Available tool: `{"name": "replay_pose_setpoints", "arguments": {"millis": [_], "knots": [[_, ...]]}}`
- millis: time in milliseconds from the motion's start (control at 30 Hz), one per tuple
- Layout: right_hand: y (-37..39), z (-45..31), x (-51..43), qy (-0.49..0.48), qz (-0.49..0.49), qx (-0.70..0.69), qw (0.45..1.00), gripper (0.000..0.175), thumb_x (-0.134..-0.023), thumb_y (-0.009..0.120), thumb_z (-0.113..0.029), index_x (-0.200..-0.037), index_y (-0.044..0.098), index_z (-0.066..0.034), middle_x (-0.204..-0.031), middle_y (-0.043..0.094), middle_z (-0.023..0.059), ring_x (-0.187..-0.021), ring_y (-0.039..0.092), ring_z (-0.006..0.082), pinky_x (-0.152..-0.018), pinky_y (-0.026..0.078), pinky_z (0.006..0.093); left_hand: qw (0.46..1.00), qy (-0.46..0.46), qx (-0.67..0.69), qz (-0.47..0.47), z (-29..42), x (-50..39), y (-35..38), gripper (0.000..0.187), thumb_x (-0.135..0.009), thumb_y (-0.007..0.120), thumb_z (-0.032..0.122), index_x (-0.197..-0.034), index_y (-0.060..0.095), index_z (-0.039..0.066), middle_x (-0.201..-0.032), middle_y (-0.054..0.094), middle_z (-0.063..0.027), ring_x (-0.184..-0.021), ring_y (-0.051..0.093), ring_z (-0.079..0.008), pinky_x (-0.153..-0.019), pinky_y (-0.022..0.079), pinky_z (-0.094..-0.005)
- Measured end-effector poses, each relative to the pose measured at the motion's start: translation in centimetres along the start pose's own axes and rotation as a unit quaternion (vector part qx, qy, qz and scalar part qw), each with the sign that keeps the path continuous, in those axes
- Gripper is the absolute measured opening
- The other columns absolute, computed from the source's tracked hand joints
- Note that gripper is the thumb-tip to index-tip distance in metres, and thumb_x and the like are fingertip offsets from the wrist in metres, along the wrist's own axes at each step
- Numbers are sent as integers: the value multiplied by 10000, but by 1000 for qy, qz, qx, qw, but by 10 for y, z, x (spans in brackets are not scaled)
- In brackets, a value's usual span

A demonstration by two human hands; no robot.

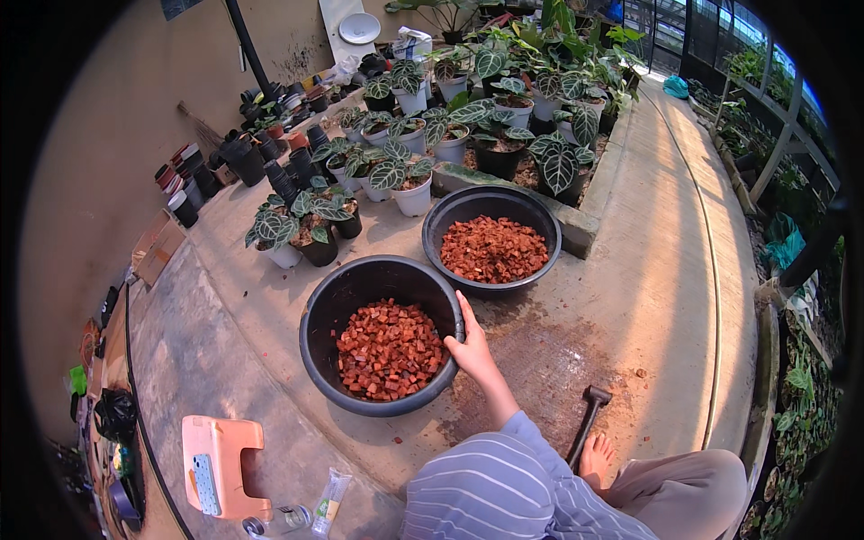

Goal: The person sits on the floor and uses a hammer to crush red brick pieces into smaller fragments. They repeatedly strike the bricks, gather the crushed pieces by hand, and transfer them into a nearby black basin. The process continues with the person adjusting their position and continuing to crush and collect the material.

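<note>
My right hand [472,344] grips the right rim of a black plastic basin [312,337], with the thumb over the inner side and the fingers along the outside. Reddish-brown cut chunks [388,351] lie in the bottom of this basin, which looks slightly tilted. My left hand is out of view. Just behind, to the upper right, a second black basin [432,233] stands on the concrete floor, holding finer reddish-brown pieces [496,250]. A dark hammer-like tool [586,425] lies on the floor beside my bare foot [597,455].
Potted plants with white-veined leaves [412,189] stand beyond the basins, near a low concrete curb [574,229]. At lower left are a pink plastic stool [219,432] bearing a phone [206,482], a clear bottle [287,520] and a plastic packet [331,503]. A hose [715,304] runs along the right.
</note>
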State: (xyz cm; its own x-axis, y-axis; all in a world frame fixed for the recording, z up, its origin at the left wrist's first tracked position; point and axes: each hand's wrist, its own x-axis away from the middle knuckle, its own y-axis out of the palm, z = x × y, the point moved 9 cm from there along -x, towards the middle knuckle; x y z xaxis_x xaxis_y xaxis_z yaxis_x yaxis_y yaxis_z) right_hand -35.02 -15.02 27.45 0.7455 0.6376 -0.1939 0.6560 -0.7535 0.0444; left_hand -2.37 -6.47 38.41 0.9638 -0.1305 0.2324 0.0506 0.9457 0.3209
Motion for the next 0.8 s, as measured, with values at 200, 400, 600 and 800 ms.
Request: {"name": "replay_pose_setpoints", "arguments": {"millis": [200, 400, 600, 800], "knots": [[-54, 30, 36, 43, 25, -118, 992, 842, -626, 452, 95, -1406, 228, -130, -1426, 240, 62, -1282, 285, 180, -962, 334, 264, 805, 225, -168, 522, 46, -24, -183, 557, -744, 652, 186, -1229, 419, 46, -1253, 434, -117, -1184, 407, -229, -929, 335, -373], [-96, 98, 73, 75, 57, -145, 985, 842, -668, 536, 77, -1410, 225, -169, -1414, 259, 62, -1264, 311, 182, -965, 341, 271, 850, 271, -233, 387, 57, -159, -169, 746, -660, 655, 66, -1326, 320, 27, -1372, 335, -133, -1285, 293, -265, -1043, 218, -381], [-117, 105, 102, 175, 136, 332, 917, 740, -690, 672, -153, -1341, 327, -83, -1238, 378, 166, -1171, 363, 328, -1013, 267, 425, 783, 261, -308, 473, 31, -190, -134, 679, -600, 444, -84, -1272, 381, -9, -1320, 426, -141, -1255, 371, -278, -1074, 60, -473], [-84, 73, 105, 9, 269, 294, 917, 554, -742, 588, -88, -1247, 378, 1, -1260, 354, 190, -1213, 312, 345, -1026, 235, 421, 792, 281, -281, 464, 23, -181, -134, 661, -595, 445, -82, -1251, 401, -5, -1338, 412, -141, -1277, 343, -282, -1064, -25, -494]]}}
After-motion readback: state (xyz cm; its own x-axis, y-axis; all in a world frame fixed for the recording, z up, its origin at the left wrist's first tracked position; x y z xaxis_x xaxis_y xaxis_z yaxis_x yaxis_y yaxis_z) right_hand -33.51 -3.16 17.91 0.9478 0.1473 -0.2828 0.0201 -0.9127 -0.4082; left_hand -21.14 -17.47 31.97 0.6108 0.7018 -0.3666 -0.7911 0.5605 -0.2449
